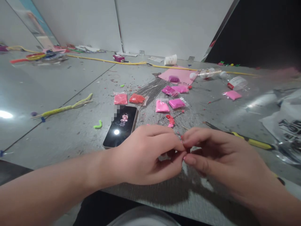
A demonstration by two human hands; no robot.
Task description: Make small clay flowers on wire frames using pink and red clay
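My left hand point(150, 155) and my right hand point(218, 160) meet above the grey tabletop, fingertips touching. Both pinch at the same spot, with thumb and forefinger pressed together. A tiny pink-red bit shows at my right thumb tip; the fingers hide the rest of what is there. Just beyond the hands lies a small cluster of red and pink pieces point(170, 120) with thin wires about it. A black smartphone point(123, 125), screen lit, lies beside my left wrist. To the right of my right hand rests a yellow-and-black handled tool point(258, 143).
Small packets of pink point(162, 106), magenta and orange point(137, 98) soft material lie ahead, near a bundle of thin wires point(152, 89) and a pink sheet point(178, 73). Plastic bottles point(237, 83) lie at the back right, a plastic bag point(287, 116) at the right. A yellow cable point(105, 60) crosses behind.
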